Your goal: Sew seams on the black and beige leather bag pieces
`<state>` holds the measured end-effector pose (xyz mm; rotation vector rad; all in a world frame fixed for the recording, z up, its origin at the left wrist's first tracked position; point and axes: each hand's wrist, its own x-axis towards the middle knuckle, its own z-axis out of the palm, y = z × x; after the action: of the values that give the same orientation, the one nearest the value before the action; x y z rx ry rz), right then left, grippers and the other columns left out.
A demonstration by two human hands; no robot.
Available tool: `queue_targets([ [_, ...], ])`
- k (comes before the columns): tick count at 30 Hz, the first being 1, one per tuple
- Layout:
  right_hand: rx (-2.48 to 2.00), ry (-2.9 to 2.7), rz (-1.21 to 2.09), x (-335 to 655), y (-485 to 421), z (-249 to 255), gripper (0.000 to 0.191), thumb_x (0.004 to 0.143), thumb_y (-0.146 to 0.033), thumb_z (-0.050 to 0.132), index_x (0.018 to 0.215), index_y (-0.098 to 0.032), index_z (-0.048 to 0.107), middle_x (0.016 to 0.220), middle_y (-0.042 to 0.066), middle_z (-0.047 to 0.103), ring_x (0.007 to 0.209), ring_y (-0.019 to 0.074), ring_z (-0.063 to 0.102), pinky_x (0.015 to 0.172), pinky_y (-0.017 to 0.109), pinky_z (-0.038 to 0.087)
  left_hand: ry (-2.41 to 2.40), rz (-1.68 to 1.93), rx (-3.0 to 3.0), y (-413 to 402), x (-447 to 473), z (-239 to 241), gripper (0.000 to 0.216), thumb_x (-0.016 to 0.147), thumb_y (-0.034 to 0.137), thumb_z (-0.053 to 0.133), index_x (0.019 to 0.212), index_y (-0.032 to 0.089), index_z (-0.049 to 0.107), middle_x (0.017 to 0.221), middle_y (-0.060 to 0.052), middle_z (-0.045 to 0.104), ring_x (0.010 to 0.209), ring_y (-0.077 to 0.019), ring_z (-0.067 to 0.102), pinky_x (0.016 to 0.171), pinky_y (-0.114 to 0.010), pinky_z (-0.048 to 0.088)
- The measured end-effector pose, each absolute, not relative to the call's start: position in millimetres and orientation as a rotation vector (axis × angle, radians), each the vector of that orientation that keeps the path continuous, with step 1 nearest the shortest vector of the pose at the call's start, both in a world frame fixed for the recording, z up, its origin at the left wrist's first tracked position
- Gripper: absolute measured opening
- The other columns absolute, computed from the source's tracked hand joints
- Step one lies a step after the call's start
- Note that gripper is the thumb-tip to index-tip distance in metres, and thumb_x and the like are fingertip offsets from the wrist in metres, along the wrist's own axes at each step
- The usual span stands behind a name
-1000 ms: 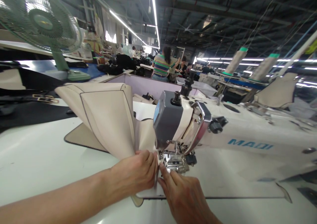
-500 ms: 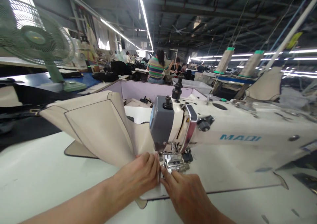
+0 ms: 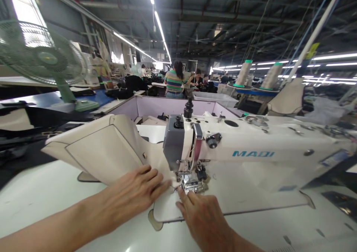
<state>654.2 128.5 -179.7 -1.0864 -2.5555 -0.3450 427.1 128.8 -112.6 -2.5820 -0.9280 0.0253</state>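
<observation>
A large cream leather-like piece (image 3: 103, 148) with dark edge lines stands folded up to the left of the sewing machine (image 3: 240, 144). Its lower part runs under the metal presser foot and guide (image 3: 191, 183). My left hand (image 3: 136, 189) lies on this piece with fingers stretched out, their tips just left of the presser foot. In front of the foot, my right hand (image 3: 205, 215) has curled fingers, with index finger and thumb at the material's edge. The needle point is too small to make out.
A lilac-walled bin (image 3: 164, 105) holding cream pieces stands behind the machine. At the left is a green fan (image 3: 46, 58). Thread cones (image 3: 244, 73) stand at the back right. Two people (image 3: 175, 79) are farther off. The white table (image 3: 36, 203) extends to the left.
My left hand has loosened from its closed grip beside the foot, moved left and flattened out. The right hand stays by the foot. The whole view has shifted slightly.
</observation>
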Motion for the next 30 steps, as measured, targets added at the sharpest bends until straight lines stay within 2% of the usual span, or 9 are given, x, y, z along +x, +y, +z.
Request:
queue_targets([
  [3, -1.06, -2.518, -0.324, 656, 130, -180, 0.038, 0.088, -0.02, 0.066, 0.123, -0.014, 0.054, 0.078, -0.001, 0.063, 0.06, 0.018, 0.061, 0.046, 0.033, 0.031, -1.1, -0.093, -2.641, 129, 437, -109, 0.027, 0.088, 0.042, 0.059, 0.107, 0.023, 0.06, 0.089, -0.003, 0.057, 0.087, -0.0209, 0.052, 0.083, -0.035, 0.036],
  [5, -1.039, -2.493, -0.316, 658, 133, -181, 0.034, 0.089, -0.019, 0.064, 0.122, -0.016, 0.055, 0.077, -0.001, 0.062, 0.058, 0.0178, 0.06, 0.045, 0.032, 0.029, -1.14, -0.131, -2.602, 129, 444, -115, 0.017, 0.091, 0.037, 0.057, 0.095, 0.022, 0.062, 0.089, -0.002, 0.057, 0.087, -0.0206, 0.052, 0.08, -0.035, 0.035],
  [7, -1.018, -2.475, -0.308, 659, 137, -183, 0.028, 0.089, -0.017, 0.063, 0.117, -0.017, 0.057, 0.076, -0.002, 0.062, 0.058, 0.0174, 0.06, 0.045, 0.031, 0.029, -1.092, -0.136, -2.523, 126, 449, -127, 0.007, 0.091, 0.024, 0.057, 0.09, 0.02, 0.063, 0.091, -0.002, 0.059, 0.086, -0.0201, 0.051, 0.078, -0.035, 0.035],
  [9, -1.02, -2.457, -0.285, 659, 142, -183, 0.018, 0.091, -0.014, 0.06, 0.108, -0.019, 0.06, 0.076, -0.002, 0.062, 0.061, 0.0163, 0.06, 0.047, 0.03, 0.03, -0.997, -0.162, -2.448, 125, 451, -139, 0.007, 0.088, 0.016, 0.059, 0.094, 0.017, 0.063, 0.098, -0.004, 0.06, 0.087, -0.0204, 0.05, 0.079, -0.035, 0.035],
  [13, -1.085, -2.441, -0.232, 654, 147, -174, 0.005, 0.09, -0.017, 0.062, 0.093, -0.02, 0.061, 0.076, -0.002, 0.062, 0.063, 0.0154, 0.061, 0.048, 0.028, 0.031, -0.789, -0.301, -2.358, 129, 448, -151, 0.014, 0.088, 0.013, 0.057, 0.1, 0.014, 0.065, 0.107, -0.005, 0.06, 0.087, -0.0206, 0.048, 0.081, -0.035, 0.037],
  [17, -1.144, -2.506, -0.298, 647, 150, -161, 0.005, 0.088, -0.016, 0.065, 0.089, -0.02, 0.061, 0.073, -0.002, 0.062, 0.058, 0.0161, 0.061, 0.047, 0.026, 0.033, -0.712, -0.393, -2.373, 141, 443, -154, 0.015, 0.091, 0.012, 0.052, 0.098, 0.012, 0.066, 0.1, -0.005, 0.061, 0.082, -0.0194, 0.048, 0.08, -0.035, 0.039],
  [22, -1.096, -2.583, -0.445, 641, 155, -157, 0.008, 0.089, -0.012, 0.06, 0.084, -0.018, 0.058, 0.074, 0.0, 0.063, 0.057, 0.0183, 0.061, 0.045, 0.027, 0.038, -0.707, -0.354, -2.389, 144, 444, -149, 0.016, 0.091, 0.008, 0.05, 0.098, 0.012, 0.064, 0.097, -0.005, 0.061, 0.082, -0.0201, 0.049, 0.078, -0.036, 0.04],
  [26, -1.0, -2.639, -0.501, 641, 153, -158, 0.014, 0.083, -0.003, 0.062, 0.082, -0.016, 0.056, 0.073, 0.001, 0.062, 0.056, 0.0196, 0.06, 0.045, 0.029, 0.041, -1.023, -0.237, -2.552, 141, 451, -131, 0.006, 0.091, 0.017, 0.056, 0.092, 0.018, 0.062, 0.091, -0.003, 0.059, 0.086, -0.0216, 0.052, 0.076, -0.035, 0.041],
  [30, -0.963, -2.635, -0.534, 640, 150, -161, 0.015, 0.081, -0.002, 0.062, 0.085, -0.014, 0.054, 0.075, 0.003, 0.062, 0.059, 0.0206, 0.061, 0.044, 0.03, 0.042, -1.248, -0.276, -2.645, 138, 460, -118, 0.021, 0.09, 0.04, 0.058, 0.089, 0.019, 0.062, 0.091, -0.004, 0.058, 0.087, -0.0221, 0.053, 0.075, -0.035, 0.042],
])
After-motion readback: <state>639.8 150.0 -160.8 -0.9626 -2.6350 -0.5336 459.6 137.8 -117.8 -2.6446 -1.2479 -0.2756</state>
